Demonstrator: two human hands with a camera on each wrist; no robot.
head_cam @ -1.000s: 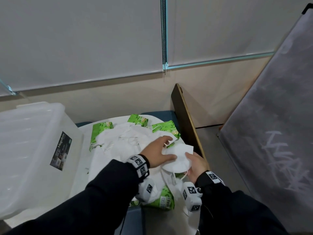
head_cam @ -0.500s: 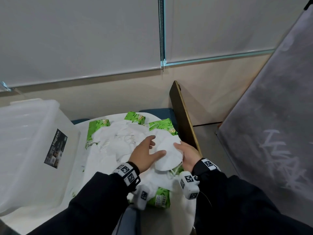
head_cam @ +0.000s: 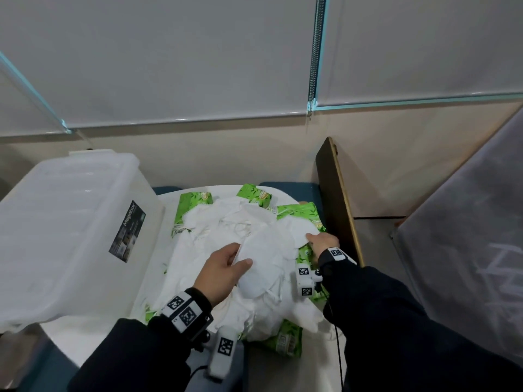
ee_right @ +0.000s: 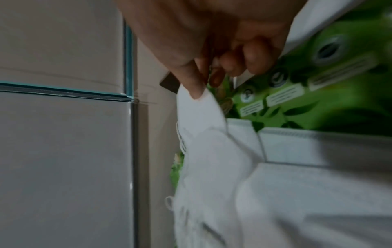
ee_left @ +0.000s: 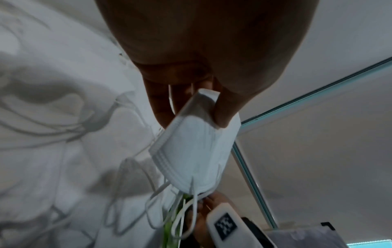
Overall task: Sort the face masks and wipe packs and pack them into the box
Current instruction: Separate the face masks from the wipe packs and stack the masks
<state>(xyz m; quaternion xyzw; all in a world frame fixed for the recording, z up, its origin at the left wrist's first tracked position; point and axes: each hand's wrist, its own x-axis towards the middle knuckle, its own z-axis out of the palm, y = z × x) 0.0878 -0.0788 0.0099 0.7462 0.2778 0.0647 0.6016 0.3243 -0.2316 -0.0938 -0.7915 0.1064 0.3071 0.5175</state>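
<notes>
at the centre of the frame, the left hand (head_cam: 223,271) pinches a stack of white face masks (ee_left: 192,151) above the heap, while the right hand (head_cam: 324,243) pinches another mask's edge (ee_right: 203,109). dangling ear loops (ee_left: 161,206) could snag, dragging masks off the table, away from the box (head_cam: 65,236) at left.

The place looks like an office or a meeting room, not a home. Grey roller blinds (head_cam: 169,58) with a bead chain (head_cam: 314,52) cover glass panels in thin teal frames (head_cam: 418,99), above a plain beige wall (head_cam: 226,154). A grey board with faint white scribbles (head_cam: 481,236) leans at the right. A small white table (head_cam: 167,250) stands beside blue upholstered seating (head_cam: 288,185), and a brown wooden panel (head_cam: 336,199) rises behind.
</notes>
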